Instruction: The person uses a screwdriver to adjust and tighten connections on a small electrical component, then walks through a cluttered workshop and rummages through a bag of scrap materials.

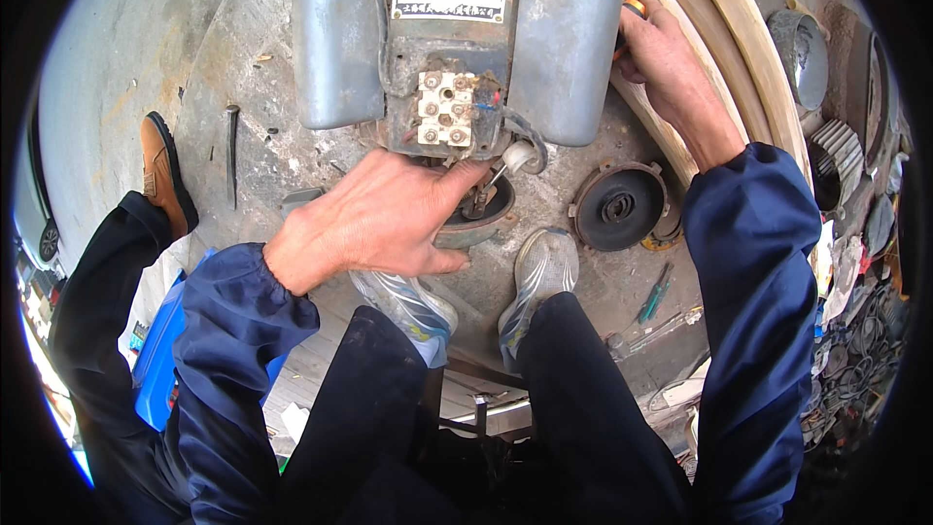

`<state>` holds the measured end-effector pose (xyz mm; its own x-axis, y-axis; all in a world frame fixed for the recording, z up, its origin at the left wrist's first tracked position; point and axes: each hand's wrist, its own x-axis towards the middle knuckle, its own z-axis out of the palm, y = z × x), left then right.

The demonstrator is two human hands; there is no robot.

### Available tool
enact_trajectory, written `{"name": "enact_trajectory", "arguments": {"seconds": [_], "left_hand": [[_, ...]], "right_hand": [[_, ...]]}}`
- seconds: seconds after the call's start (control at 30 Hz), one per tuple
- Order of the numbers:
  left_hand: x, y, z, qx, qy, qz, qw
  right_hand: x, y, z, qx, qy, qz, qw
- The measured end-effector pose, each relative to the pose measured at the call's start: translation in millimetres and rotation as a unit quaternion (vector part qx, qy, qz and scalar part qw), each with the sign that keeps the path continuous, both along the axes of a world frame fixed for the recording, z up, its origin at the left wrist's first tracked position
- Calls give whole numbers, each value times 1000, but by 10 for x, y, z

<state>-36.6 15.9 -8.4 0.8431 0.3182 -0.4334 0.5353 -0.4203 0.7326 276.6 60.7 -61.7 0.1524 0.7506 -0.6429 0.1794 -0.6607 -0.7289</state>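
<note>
An electric motor (450, 49) stands on the floor before me, with a grey rounded cover on each side. On its near end sits a pale terminal block (445, 107) with screws and wires. My left hand (374, 219) lies against that near end, thumb and index finger spread apart; its other fingers are partly hidden by the motor. A white round piece (520, 156) on a thin rod is beside the index fingertip, above a dark round housing (481, 214). Beside the right cover (564, 58), my right hand (671, 68) is closed around an orange-and-black handle (634, 8); its far part is hidden.
A dark round end cover (620, 206) lies right of my shoes. Nearby are a green-handled screwdriver (656, 294), curved wooden pieces (719, 29), and a finned metal part (838, 165). A long metal spike (231, 156) and another person's brown shoe (165, 170) are at left.
</note>
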Motion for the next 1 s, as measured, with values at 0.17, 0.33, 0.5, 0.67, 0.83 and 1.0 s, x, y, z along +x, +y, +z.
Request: {"name": "enact_trajectory", "arguments": {"seconds": [0.17,0.33,0.5,0.67,0.83,1.0], "left_hand": [[24,25,7,-29,29,-11,999],[61,75,71,-49,66,-29,996],[42,55,32,-41,47,-23,998],[81,71,71,-34,55,-27,998],[104,88,59,-31,59,-49,997],[109,90,48,-21,45,-54,997]], "right_hand": [[80,1,8,8,63,18,998],[126,-17,37,11,110,23,994],[181,-56,45,11,121,21,992],[173,84,154,7,82,94,992],[186,210,100,-17,15,178,984],[182,256,196,-35,-52,224,973]]}}
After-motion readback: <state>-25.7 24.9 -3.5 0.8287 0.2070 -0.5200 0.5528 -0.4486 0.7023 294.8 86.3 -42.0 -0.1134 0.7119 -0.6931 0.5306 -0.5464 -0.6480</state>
